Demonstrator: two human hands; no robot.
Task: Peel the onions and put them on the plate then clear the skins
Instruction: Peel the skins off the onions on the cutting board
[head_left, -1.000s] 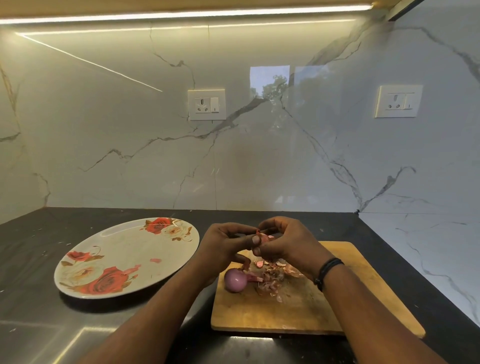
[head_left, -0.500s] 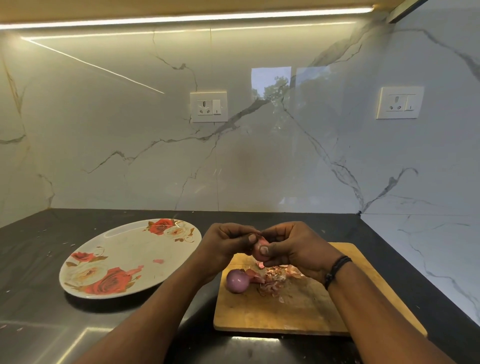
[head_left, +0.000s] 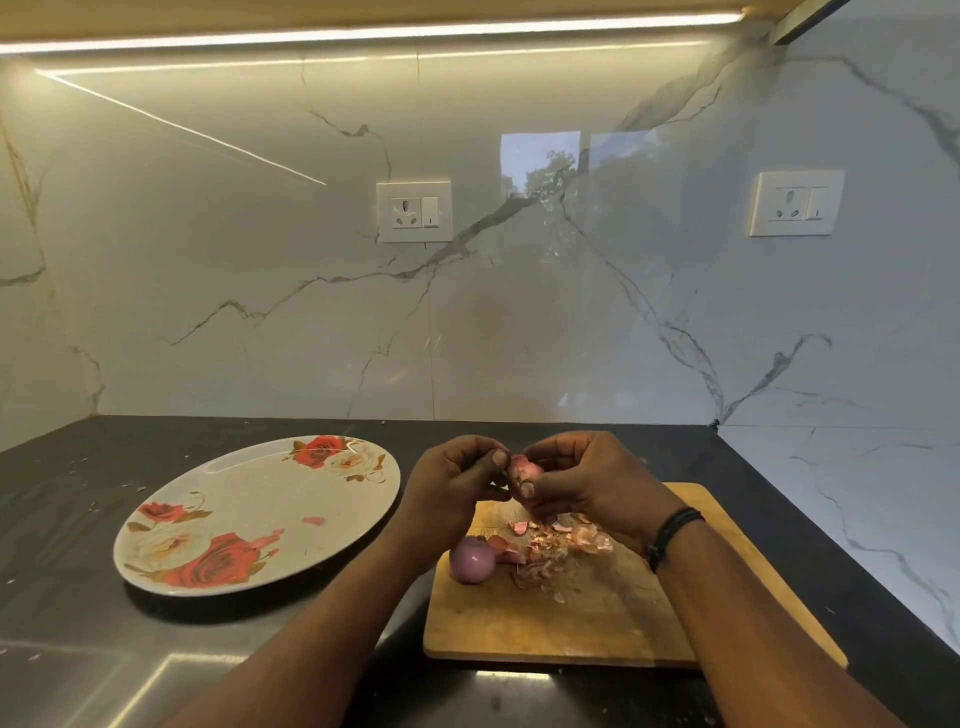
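Above the far end of the wooden cutting board (head_left: 571, 629), my right hand (head_left: 582, 483) holds a small pink onion (head_left: 525, 467). My left hand (head_left: 452, 483) meets it from the left, thumb and fingertips pinching at the onion's skin. A peeled purple onion (head_left: 471, 559) lies on the board's left part. Beside it is a heap of torn onion skins (head_left: 556, 545). The white plate (head_left: 249, 499) with red roses sits to the left on the dark counter, holding only small pink skin scraps.
The black counter (head_left: 78, 519) runs back to a marble wall with two sockets (head_left: 414, 211) (head_left: 795, 202). A marble side wall closes in on the right of the board. Tiny skin flecks lie on the counter left of the plate.
Both hands stay together over the board, working the small onion. The onion has turned slightly between the fingers and more of its pink surface shows.
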